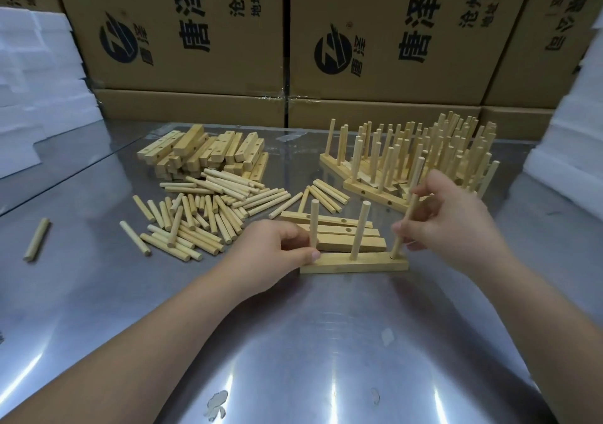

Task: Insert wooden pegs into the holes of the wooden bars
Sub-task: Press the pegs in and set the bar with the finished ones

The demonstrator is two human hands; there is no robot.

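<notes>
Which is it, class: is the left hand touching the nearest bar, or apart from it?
Touching. The head view shows the left hand with its thumb against the left end of the nearest bar, with no gap.

Bare left hand (277, 247) at centre frame, bare right hand (447, 215) right of centre, short trimmed thumbnail (315, 255) on the left hand, bare left forearm (163, 319) from lower left, right forearm (538, 293) from lower right

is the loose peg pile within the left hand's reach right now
Likely yes, once it lets go: the left hand grips the end of the bar, and the loose pegs lie just beyond it with nothing between.
</notes>
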